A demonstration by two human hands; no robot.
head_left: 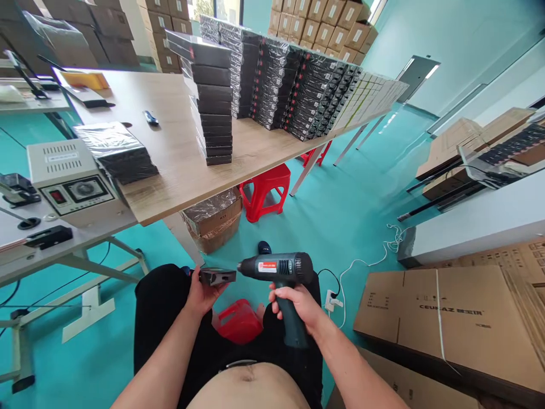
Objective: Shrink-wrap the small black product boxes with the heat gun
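My right hand (293, 304) is wrapped round the handle of a dark green heat gun (276, 267). Its nozzle points left, at a small flat black box (218, 276) and just short of it. That box rests in my left hand (203, 295), fingers closed about its left end and underside. Both hands are above my lap, over a red plastic stool (239, 321) between my legs. On the wooden table (179, 193) ahead, a tall uneven stack of black boxes (213, 113) stands near the front edge, and a lower pile of film-wrapped boxes (117, 150) lies to its left.
Rows of wrapped black boxes (276, 79) fill the table's far part. A beige control unit (72, 179) sits at left. Red stool (266, 190) and wrapped carton (215, 218) are by the table. Large cartons (447, 324) flank my right; a power strip (332, 300) and cable lie on the floor.
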